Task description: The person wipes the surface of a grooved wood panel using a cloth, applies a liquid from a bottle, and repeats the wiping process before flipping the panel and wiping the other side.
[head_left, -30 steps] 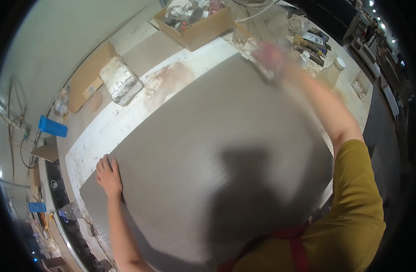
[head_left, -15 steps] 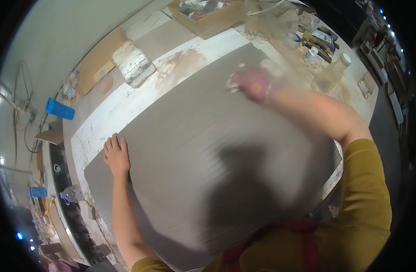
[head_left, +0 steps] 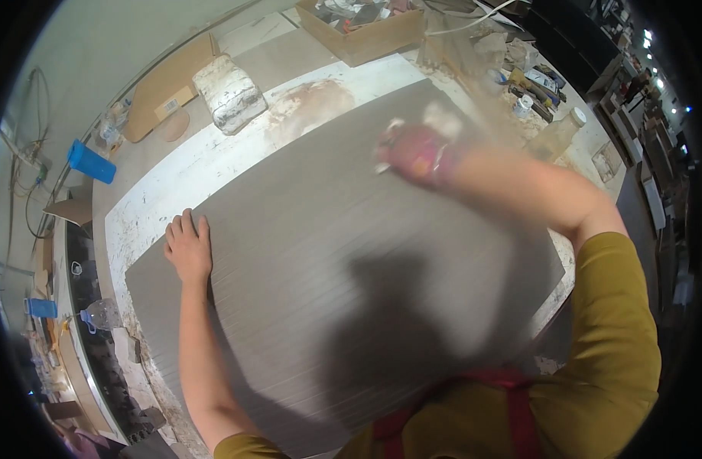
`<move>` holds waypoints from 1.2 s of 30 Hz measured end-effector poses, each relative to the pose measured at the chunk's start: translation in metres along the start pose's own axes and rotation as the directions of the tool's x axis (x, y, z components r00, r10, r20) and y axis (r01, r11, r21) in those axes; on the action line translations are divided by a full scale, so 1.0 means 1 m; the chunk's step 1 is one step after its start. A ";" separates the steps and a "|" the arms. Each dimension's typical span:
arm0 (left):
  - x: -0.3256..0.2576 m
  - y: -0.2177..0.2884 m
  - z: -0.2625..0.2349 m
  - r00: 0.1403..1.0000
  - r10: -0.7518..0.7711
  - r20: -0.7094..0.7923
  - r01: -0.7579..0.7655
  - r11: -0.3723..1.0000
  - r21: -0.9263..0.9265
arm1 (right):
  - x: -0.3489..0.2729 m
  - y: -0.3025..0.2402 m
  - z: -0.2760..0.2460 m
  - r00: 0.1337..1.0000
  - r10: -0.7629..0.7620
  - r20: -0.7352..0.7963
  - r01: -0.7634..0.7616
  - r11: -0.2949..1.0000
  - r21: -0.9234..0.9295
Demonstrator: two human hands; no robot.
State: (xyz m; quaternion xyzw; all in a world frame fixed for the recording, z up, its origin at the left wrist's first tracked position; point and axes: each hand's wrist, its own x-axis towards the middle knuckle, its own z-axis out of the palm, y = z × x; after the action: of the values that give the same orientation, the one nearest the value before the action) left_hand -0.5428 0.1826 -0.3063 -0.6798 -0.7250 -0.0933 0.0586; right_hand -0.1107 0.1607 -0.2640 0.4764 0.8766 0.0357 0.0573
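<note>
Head cam: grey board lies under L fingers, loose, & R fingers, clutching whitish wad.

Wore a mustard-yellow top with short sleeves, dark red straps and, on the right hand, a pink glove with an orange patch and pale wrist edge; had a bare left hand

Right hand blurred, partly hiding white material; cardboard box cut off above.

Pale label on cardboard, nothing legible
</note>
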 end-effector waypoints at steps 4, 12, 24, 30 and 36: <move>0.001 -0.004 0.003 1.000 -0.018 0.010 0.018 1.000 0.001 | 0.034 -0.133 -0.067 0.972 0.151 0.178 -0.222 0.831 0.510; 0.000 -0.008 -0.001 1.000 -0.007 0.011 0.007 1.000 0.019 | -0.040 0.018 0.010 0.936 0.288 -0.203 -0.135 0.826 0.547; 0.003 -0.016 0.007 1.000 0.014 0.014 -0.014 0.999 0.039 | -0.061 -0.004 0.013 0.936 0.323 0.142 -0.351 0.888 0.298; 0.009 0.002 0.007 0.999 0.042 -0.006 -0.042 0.998 0.040 | -0.144 0.171 0.028 0.637 0.767 0.078 -0.722 0.557 0.409; 0.001 -0.019 0.007 1.000 0.007 -0.001 -0.006 0.999 0.044 | -0.088 0.090 0.001 0.834 0.517 -0.192 -0.457 0.843 0.285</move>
State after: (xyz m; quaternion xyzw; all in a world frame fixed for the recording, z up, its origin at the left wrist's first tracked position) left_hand -0.5616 0.1838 -0.3139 -0.6807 -0.7247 -0.0774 0.0740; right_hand 0.0113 0.1356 -0.2486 0.6792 0.7232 0.0114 -0.1247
